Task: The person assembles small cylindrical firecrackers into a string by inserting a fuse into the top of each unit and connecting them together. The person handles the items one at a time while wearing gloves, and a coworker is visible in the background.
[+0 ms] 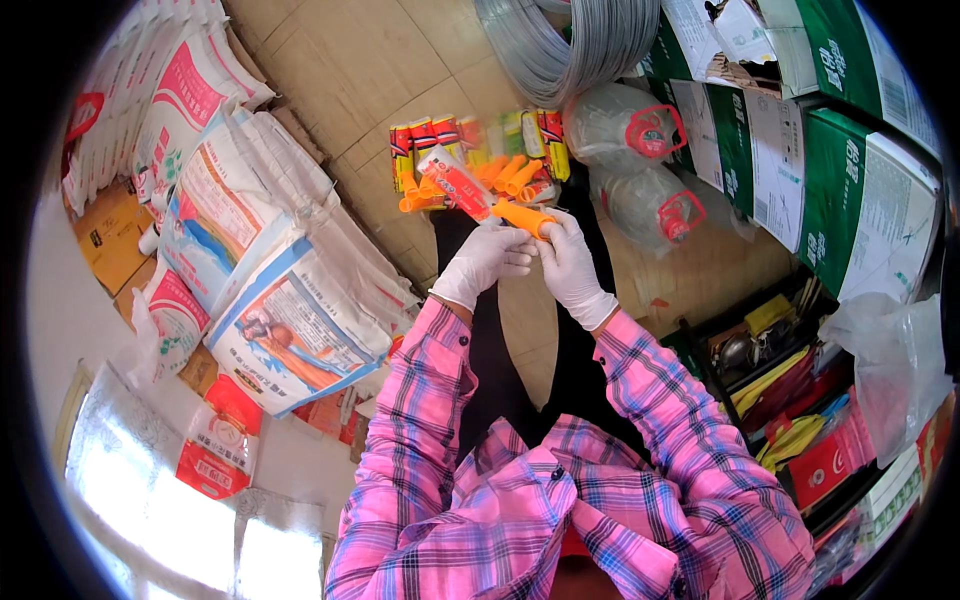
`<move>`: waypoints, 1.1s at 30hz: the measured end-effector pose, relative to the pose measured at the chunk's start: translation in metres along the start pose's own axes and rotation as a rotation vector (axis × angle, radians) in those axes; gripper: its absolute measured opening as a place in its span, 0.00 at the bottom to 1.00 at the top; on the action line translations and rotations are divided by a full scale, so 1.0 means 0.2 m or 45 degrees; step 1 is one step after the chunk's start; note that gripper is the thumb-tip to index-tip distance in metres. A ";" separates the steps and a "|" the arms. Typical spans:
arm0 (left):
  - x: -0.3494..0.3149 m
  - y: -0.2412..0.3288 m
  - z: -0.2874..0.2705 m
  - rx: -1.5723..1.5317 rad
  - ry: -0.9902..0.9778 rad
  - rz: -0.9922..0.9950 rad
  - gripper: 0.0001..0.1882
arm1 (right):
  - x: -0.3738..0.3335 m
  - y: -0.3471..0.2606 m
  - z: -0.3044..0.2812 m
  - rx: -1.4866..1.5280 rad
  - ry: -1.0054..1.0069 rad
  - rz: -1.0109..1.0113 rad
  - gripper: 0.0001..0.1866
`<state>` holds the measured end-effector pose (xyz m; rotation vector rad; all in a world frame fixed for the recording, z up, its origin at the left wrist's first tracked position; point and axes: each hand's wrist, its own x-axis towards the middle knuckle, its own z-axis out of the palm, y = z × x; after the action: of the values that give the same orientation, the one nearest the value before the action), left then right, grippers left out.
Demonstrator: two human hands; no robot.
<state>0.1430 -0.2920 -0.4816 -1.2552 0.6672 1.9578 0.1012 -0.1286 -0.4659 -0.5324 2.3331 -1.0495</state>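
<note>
A tool with a red-and-white wrapped, flat-looking or rolled end and an orange handle [522,217] is held out in front of me. My right hand [578,265], in a white glove, pinches the end of that handle. Gloved in white too, my left hand [482,262] has its fingers curled against the handle's underside, close to the right fingertips; part of its grip is hidden. Just beyond lie several red-and-yellow wrapped rolls [401,150] in a row. Loose orange handles [515,177] lie in a heap in front of them, partly covered by the held tool.
Stacked printed sacks [300,325] stand at the left. Beyond the rolls sits a coil of grey wire [575,55]. Clear plastic jugs with red handles [640,200] are at the right, beside green-and-white cartons [835,200]. A dark crate of packets [765,370] is near my right arm.
</note>
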 end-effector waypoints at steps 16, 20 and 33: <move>0.03 -0.12 0.04 -0.367 0.001 0.081 0.07 | 0.08 -0.01 -0.05 0.078 -0.059 -0.197 0.23; -0.06 -0.19 -0.02 -0.128 0.167 0.270 0.06 | 0.09 0.08 -0.08 0.055 -0.046 -0.018 0.20; -0.10 -0.36 0.07 0.256 0.360 0.989 0.06 | -0.24 0.04 0.23 0.651 0.114 0.669 0.16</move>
<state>0.1967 -0.2432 -0.4618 -1.2626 1.6470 2.2279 0.1653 -0.1233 -0.4843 0.3102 1.9873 -1.3398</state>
